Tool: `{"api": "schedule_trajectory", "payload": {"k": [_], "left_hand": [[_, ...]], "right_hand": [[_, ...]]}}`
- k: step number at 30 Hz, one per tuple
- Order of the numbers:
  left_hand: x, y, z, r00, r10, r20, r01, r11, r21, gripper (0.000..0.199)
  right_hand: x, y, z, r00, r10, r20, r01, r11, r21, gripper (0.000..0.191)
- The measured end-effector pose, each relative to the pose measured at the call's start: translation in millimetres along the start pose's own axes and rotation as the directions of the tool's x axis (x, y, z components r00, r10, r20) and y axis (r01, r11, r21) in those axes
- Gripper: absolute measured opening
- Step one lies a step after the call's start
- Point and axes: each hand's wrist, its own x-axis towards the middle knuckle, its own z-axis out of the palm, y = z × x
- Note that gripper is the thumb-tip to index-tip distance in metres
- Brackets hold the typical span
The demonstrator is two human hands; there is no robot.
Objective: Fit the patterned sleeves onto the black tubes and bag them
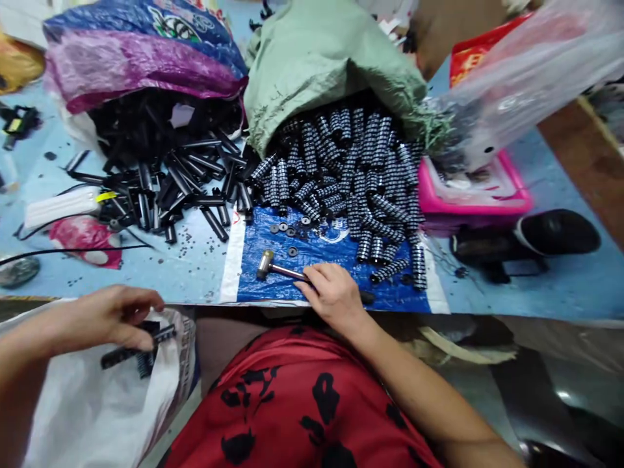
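My left hand [127, 316] hangs over an open white sack [97, 403] at the lower left, its fingers curved above black parts [124, 354]. Whether it grips one of them cannot be made out. On the blue printed sheet [302, 253] at the table's front edge, my right hand [334, 292] has its fingers closed on the handle of a small hammer [266, 264], whose head points left. Ribbed black-and-white cylinders [351, 169] spill towards the sheet from a green sack [326, 58]. Several small washers [292, 251] lie beyond the hammer head.
Black tubes [180, 175] spill from a purple and blue bag [141, 52] at the back left. A pink basket [475, 211] and a black object [556, 232] stand at the right. A cable [73, 250] crosses the table's left side.
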Motion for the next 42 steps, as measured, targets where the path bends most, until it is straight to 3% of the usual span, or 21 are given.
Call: {"api": "schedule_trajectory", "payload": {"k": [3, 5, 7, 8, 9, 11, 13, 15, 18, 21, 23, 24, 25, 27, 29, 31, 33, 34, 36, 39, 42], "left_hand": [[13.6, -2.5, 7.2, 0.974, -0.031, -0.226, -0.022, 0.973, -0.230, 0.059], [42.3, 14.4, 13.4, 0.864, -0.110, -0.491, -0.031, 0.962, -0.270, 0.055], [77.8, 35.8, 14.2, 0.692, -0.133, -0.710, 0.082, 0.991, -0.105, 0.042], [95.2, 45.7, 12.6, 0.650, -0.101, -0.753, 0.166, 0.986, 0.012, 0.039], [111.2, 54.0, 10.4, 0.639, -0.066, -0.767, 0.235, 0.965, 0.113, 0.039], [136.7, 64.5, 6.0, 0.644, -0.038, -0.764, 0.299, 0.932, 0.206, 0.042], [152.6, 67.0, 3.2, 0.630, -0.050, -0.775, 0.291, 0.940, 0.176, 0.039], [159.4, 64.2, 2.8, 0.614, -0.069, -0.786, 0.252, 0.961, 0.112, 0.028], [157.9, 59.0, 6.0, 0.628, -0.112, -0.770, 0.199, 0.980, 0.020, 0.018], [156.3, 59.0, 10.5, 0.608, -0.111, -0.786, 0.187, 0.982, 0.005, 0.029], [159.5, 60.3, 11.3, 0.582, -0.096, -0.808, 0.197, 0.980, 0.026, 0.032], [161.3, 60.6, 10.6, 0.580, -0.101, -0.808, 0.201, 0.979, 0.022, 0.029], [162.5, 60.2, 9.4, 0.587, -0.114, -0.802, 0.201, 0.980, 0.008, 0.024], [160.7, 57.3, 6.7, 0.610, -0.145, -0.779, 0.200, 0.980, -0.026, 0.012], [152.8, 52.4, 6.8, 0.592, -0.141, -0.793, 0.169, 0.984, -0.049, 0.003], [141.4, 49.1, 12.5, 0.545, -0.118, -0.830, 0.025, 0.992, -0.124, 0.010], [130.3, 52.0, 25.6, 0.519, -0.129, -0.845, -0.213, 0.938, -0.274, 0.020], [125.3, 56.5, 34.8, 0.531, -0.142, -0.835, -0.329, 0.874, -0.357, 0.022], [116.2, 71.3, 57.2, 0.602, -0.131, -0.788, -0.479, 0.730, -0.488, 0.020], [103.8, 98.8, 93.2, 0.720, -0.028, -0.693, -0.563, 0.562, -0.606, 0.033], [95.3, 121.2, 122.7, 0.786, 0.062, -0.615, -0.561, 0.492, -0.666, 0.043]], "right_hand": [[-0.2, 19.5, -15.9, 0.995, -0.013, -0.100, 0.014, 1.000, 0.009, 0.027], [0.4, 42.8, -32.4, 0.978, 0.036, -0.203, -0.052, 0.996, -0.074, 0.026], [3.9, 68.7, -47.8, 0.964, 0.101, -0.248, -0.160, 0.960, -0.230, 0.028], [6.6, 80.6, -53.5, 0.963, 0.127, -0.236, -0.198, 0.930, -0.309, 0.030], [9.7, 91.0, -57.6, 0.967, 0.147, -0.210, -0.219, 0.899, -0.379, 0.033], [16.1, 107.4, -60.3, 0.975, 0.172, -0.139, -0.218, 0.850, -0.479, 0.037], [21.4, 118.6, -58.5, 0.981, 0.180, -0.072, -0.190, 0.827, -0.528, 0.038], [23.7, 125.8, -57.1, 0.983, 0.181, -0.024, -0.164, 0.824, -0.543, 0.038], [20.1, 129.3, -62.1, 0.987, 0.162, -0.027, -0.154, 0.856, -0.494, 0.037], [11.4, 123.4, -66.6, 0.973, 0.187, -0.133, -0.216, 0.944, -0.248, 0.045], [5.5, 111.6, -61.3, 0.930, 0.329, -0.167, -0.306, 0.941, 0.147, 0.053], [3.2, 102.7, -55.8, 0.913, 0.394, -0.111, -0.326, 0.864, 0.383, 0.053], [1.5, 92.2, -49.0, 0.901, 0.432, -0.025, -0.332, 0.727, 0.601, 0.050], [0.9, 68.4, -34.1, 0.886, 0.426, 0.185, -0.355, 0.364, 0.861, 0.039], [4.9, 45.0, -21.6, 0.853, 0.383, 0.355, -0.413, 0.077, 0.907, 0.034], [13.8, 25.6, -13.9, 0.813, 0.357, 0.460, -0.460, -0.091, 0.883, 0.041], [26.0, 10.6, -10.2, 0.784, 0.362, 0.504, -0.475, -0.174, 0.863, 0.049], [32.4, 4.3, -9.2, 0.773, 0.366, 0.519, -0.482, -0.193, 0.854, 0.052], [43.4, -6.8, -8.0, 0.762, 0.367, 0.533, -0.494, -0.202, 0.845, 0.054], [50.8, -21.3, -7.4, 0.760, 0.380, 0.528, -0.490, -0.198, 0.849, 0.055], [48.8, -33.1, -7.2, 0.737, 0.399, 0.546, -0.482, -0.255, 0.838, 0.059]]}}
